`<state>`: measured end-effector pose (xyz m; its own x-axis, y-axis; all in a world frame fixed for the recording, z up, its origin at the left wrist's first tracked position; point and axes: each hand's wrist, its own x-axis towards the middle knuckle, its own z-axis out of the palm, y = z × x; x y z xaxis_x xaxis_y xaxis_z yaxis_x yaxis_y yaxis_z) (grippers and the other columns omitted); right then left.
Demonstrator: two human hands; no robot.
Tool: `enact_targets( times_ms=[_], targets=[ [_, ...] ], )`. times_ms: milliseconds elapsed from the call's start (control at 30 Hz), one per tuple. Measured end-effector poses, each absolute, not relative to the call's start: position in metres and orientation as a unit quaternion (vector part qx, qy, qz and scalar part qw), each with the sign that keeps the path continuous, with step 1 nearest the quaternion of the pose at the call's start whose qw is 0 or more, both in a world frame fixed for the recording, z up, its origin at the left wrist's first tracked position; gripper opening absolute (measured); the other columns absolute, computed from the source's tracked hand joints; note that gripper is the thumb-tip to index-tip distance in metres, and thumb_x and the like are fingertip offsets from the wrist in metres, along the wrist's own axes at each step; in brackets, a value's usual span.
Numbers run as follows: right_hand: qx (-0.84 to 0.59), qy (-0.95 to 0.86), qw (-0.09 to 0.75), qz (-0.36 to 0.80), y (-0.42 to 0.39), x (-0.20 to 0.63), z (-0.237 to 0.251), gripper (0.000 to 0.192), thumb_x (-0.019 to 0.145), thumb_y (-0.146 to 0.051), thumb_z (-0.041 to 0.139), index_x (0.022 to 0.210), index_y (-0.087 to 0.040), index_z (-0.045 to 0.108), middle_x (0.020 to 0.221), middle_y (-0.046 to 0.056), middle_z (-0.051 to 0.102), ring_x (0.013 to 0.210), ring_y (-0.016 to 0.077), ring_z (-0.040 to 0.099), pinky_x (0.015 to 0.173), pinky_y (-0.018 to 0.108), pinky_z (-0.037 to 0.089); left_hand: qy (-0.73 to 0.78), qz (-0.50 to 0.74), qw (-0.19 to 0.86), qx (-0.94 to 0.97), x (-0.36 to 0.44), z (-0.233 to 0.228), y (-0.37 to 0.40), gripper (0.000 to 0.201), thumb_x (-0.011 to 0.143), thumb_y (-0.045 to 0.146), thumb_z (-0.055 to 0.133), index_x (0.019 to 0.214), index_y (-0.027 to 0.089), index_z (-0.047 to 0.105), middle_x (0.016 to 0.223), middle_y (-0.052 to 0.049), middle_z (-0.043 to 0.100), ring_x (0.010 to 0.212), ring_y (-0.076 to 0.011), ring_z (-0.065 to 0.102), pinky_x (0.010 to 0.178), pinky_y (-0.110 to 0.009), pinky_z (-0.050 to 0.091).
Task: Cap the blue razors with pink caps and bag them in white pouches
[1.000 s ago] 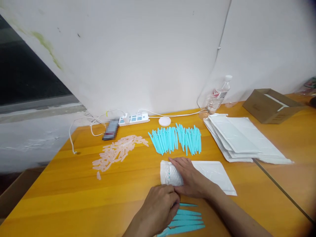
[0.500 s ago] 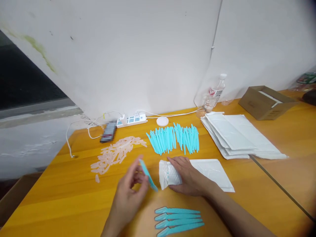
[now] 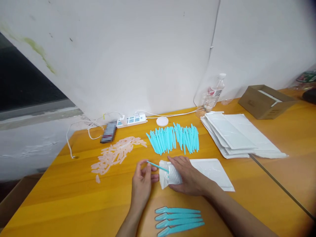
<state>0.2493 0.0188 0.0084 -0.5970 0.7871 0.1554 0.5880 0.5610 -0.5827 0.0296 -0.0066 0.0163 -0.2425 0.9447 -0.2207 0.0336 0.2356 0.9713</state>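
Note:
My left hand (image 3: 142,181) pinches the end of a thin turquoise eyebrow razor (image 3: 156,165), whose other end reaches into the open mouth of a white bubble mailer (image 3: 216,174). Gripped around that mouth, my right hand (image 3: 186,174) keeps it bulged open towards the left. Part of the mailer is hidden beneath the right hand and forearm. Nearer to me, several matching razors (image 3: 179,217) lie in a neat row, blades to the left. Beyond the hands are two bunches of turquoise razors (image 3: 161,140), side by side.
Translucent pinkish blade caps (image 3: 115,154) are scattered left of the razor bunches. Behind are a phone (image 3: 108,132), a power strip (image 3: 132,120) with cables, and a white disc (image 3: 162,121). To the right stand stacked mailers (image 3: 229,133), a plastic bottle (image 3: 217,92) and a cardboard box (image 3: 261,103).
My left hand has moved right and turned, bringing the razor from beside the mailer to inside its mouth. The right hand stays in place around the mailer.

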Motion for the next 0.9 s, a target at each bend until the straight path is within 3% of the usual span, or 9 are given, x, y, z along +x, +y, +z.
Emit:
enact_targets(
  times_ms=[100,233,433,533,667,800,900],
  targets=[
    [-0.394,-0.862,0.216,0.235,0.018,0.250,0.006,0.091,0.080,-0.041,0.073,0.155,-0.015,0.029,0.135,0.019,0.055,0.124,0.0350,0.046,0.107,0.055,0.036,0.636,0.358,0.346,0.589,0.036,0.014,-0.014,0.034,0.095,0.048,0.055,0.093,0.020,0.073,0.088,-0.006,0.069,0.080,-0.0203,0.068,0.073,-0.032,0.055],
    [-0.377,-0.870,0.223,0.228,0.017,0.250,0.003,0.089,0.082,-0.042,0.072,0.154,-0.014,0.029,0.135,0.018,0.055,0.123,0.0337,0.048,0.106,0.053,0.037,0.570,0.238,0.224,0.754,0.047,0.022,-0.021,0.033,0.098,0.031,0.054,0.073,0.021,0.073,0.080,-0.005,0.062,0.082,-0.0196,0.061,0.074,-0.031,0.046],
    [-0.375,-0.874,0.204,0.232,0.017,0.249,0.002,0.091,0.081,-0.046,0.073,0.154,-0.011,0.031,0.137,0.020,0.054,0.124,0.0359,0.047,0.107,0.055,0.035,0.550,0.195,0.240,0.776,0.037,0.044,-0.044,0.025,0.099,0.033,0.055,0.089,0.024,0.077,0.071,-0.001,0.064,0.067,-0.0150,0.061,0.063,-0.026,0.042],
    [-0.383,-0.871,0.196,0.238,0.017,0.249,0.003,0.093,0.079,-0.045,0.075,0.154,-0.012,0.032,0.139,0.020,0.053,0.126,0.0362,0.046,0.109,0.055,0.034,0.459,0.120,0.266,0.839,0.042,0.045,-0.059,0.011,0.091,0.026,0.066,0.091,0.028,0.078,0.083,0.000,0.071,0.073,-0.0151,0.067,0.064,-0.025,0.044],
    [-0.393,-0.868,0.182,0.244,0.016,0.248,0.006,0.093,0.078,-0.047,0.076,0.152,-0.009,0.034,0.140,0.021,0.053,0.126,0.0366,0.045,0.110,0.055,0.033,0.432,0.057,0.231,0.870,0.060,0.040,-0.063,0.011,0.089,0.021,0.067,0.091,0.026,0.076,0.092,-0.002,0.073,0.078,-0.0183,0.070,0.066,-0.027,0.048],
    [-0.395,-0.867,0.175,0.246,0.017,0.248,0.008,0.091,0.077,-0.042,0.075,0.151,-0.007,0.036,0.140,0.022,0.053,0.125,0.0364,0.046,0.109,0.055,0.034,0.403,0.116,0.260,0.870,0.058,0.050,-0.060,0.014,0.092,0.017,0.061,0.083,0.021,0.070,0.092,-0.004,0.070,0.087,-0.0192,0.067,0.073,-0.028,0.051],
    [-0.395,-0.864,0.180,0.256,0.017,0.248,0.010,0.091,0.078,-0.044,0.075,0.152,-0.009,0.036,0.138,0.021,0.055,0.125,0.0356,0.046,0.108,0.054,0.034,0.422,0.217,0.338,0.813,0.034,0.061,-0.058,0.012,0.096,0.019,0.057,0.097,0.023,0.068,0.103,-0.004,0.070,0.097,-0.0178,0.066,0.086,-0.029,0.053]
  ],
)
